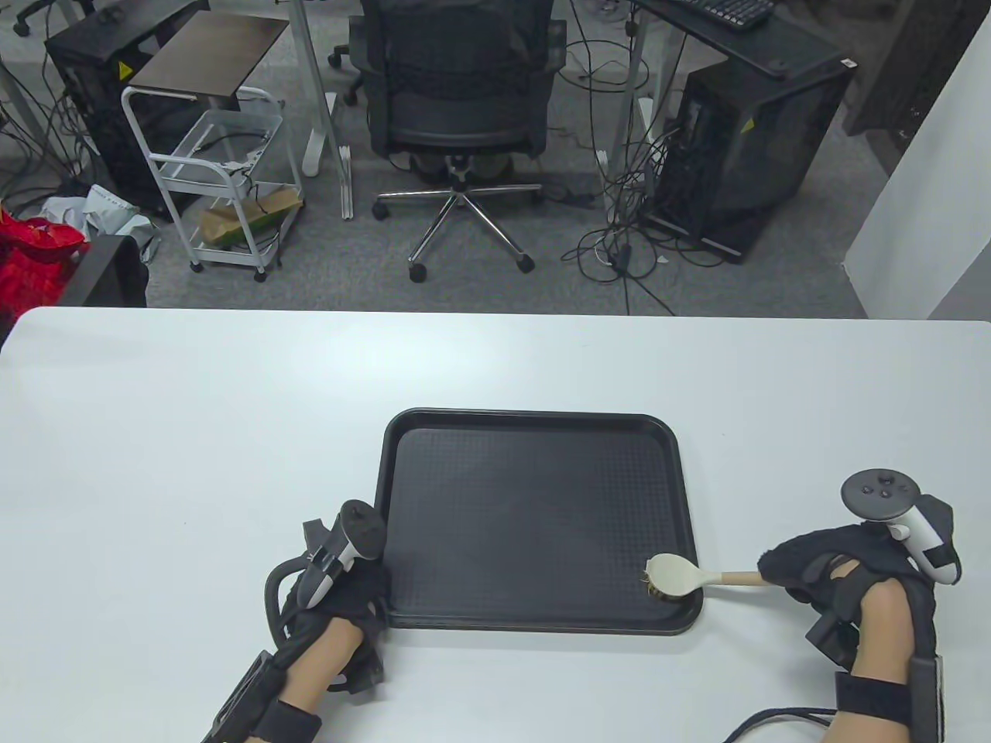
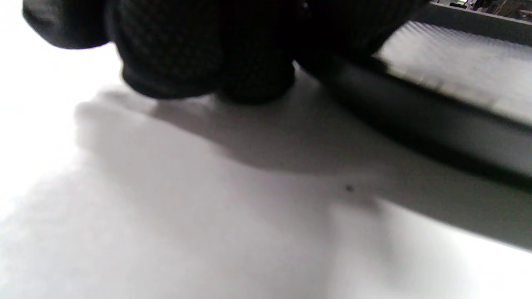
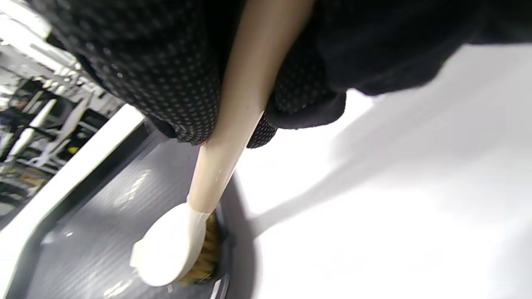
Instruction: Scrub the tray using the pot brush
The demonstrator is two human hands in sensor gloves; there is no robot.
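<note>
On the white table (image 1: 193, 433), the black tray (image 1: 534, 518) lies at lower centre. The left hand (image 1: 341, 596) rests at its lower-left corner, grip unclear. The right hand (image 1: 836, 580) clasps the pot brush (image 1: 681, 576), bristles in the lower-right corner; most scrubbing probably remains.

A white table (image 1: 232, 433) with rounded corners carries a black rectangular tray (image 1: 534, 433) near its front edge, set flat and roughly centred; the left hand (image 1: 341, 596) rests on the tabletop against the tray's near left corner
</note>
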